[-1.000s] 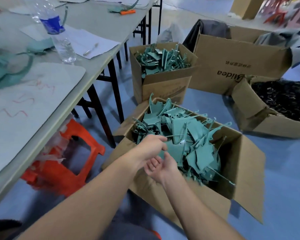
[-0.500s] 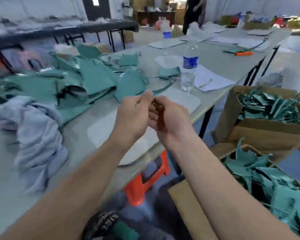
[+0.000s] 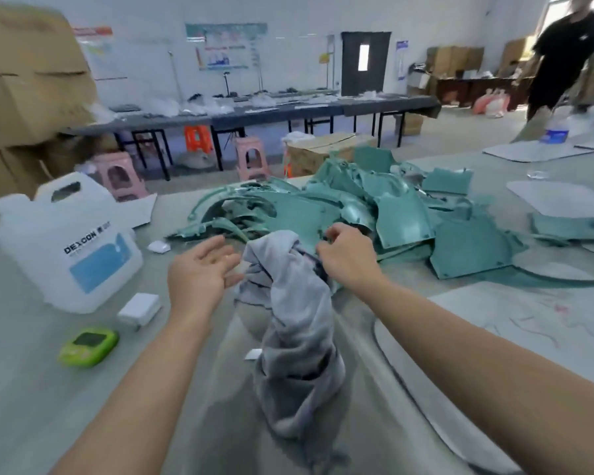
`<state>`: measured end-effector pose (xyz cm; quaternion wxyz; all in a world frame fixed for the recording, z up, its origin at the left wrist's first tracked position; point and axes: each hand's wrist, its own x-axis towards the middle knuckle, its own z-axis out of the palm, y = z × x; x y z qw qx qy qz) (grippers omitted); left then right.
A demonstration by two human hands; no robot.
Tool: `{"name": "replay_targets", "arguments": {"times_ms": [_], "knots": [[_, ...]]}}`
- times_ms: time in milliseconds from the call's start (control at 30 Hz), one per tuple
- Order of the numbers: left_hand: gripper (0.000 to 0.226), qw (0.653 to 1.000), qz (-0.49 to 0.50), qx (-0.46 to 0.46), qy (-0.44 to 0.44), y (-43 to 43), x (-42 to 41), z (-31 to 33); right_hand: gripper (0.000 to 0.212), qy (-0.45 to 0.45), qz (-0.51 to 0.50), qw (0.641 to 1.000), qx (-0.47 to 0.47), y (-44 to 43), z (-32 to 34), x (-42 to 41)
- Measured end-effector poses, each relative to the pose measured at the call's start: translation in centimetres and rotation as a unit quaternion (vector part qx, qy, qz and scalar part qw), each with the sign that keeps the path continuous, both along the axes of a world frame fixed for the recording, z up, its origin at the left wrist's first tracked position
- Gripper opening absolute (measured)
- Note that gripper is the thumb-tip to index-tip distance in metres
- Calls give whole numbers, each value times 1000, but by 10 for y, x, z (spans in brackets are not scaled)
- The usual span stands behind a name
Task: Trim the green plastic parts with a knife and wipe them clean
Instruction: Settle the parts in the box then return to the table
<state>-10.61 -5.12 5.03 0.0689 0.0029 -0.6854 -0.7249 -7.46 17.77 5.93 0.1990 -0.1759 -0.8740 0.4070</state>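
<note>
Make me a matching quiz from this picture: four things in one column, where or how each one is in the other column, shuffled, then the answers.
Things:
1. white jug
2. green timer
3. grey cloth
4. left hand

Descriptions:
A. open, fingers spread
B. heaped mid-table, far end against the green plastic parts
C. upright at the left of the table
D. lying flat, nearer the camera than the jug

Pairs: 1-C, 2-D, 3-B, 4-A

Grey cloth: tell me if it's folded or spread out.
Neither: the grey cloth is bunched in a crumpled, twisted heap with loose creases.
</note>
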Motion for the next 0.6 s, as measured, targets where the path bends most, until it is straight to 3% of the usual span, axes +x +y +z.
{"name": "replay_targets", "arguments": {"times_ms": [133, 200, 300, 367, 500, 600], "knots": [[6, 993, 98, 8, -66, -14, -6, -33, 20, -57, -47, 997, 24, 6, -4, -47], [17, 986, 146, -23, -80, -11, -5, -53, 29, -97, -47, 991, 80, 10, -10, -62], [28, 973, 170, -157, 3, -7, 0, -69, 42, -117, -23, 989, 90, 12, -26, -82], [24, 960, 164, -225, 38, -6, -1, -68, 42, -133, -35, 989, 57, 16, -29, -93], [20, 951, 168, -254, 43, -9, -6, -73, 28, -130, -28, 978, -160, 15, -19, -103], [25, 957, 173, -229, 34, -14, -4, -71, 31, -108, 0, 914, -391, 13, 4, -97]]}}
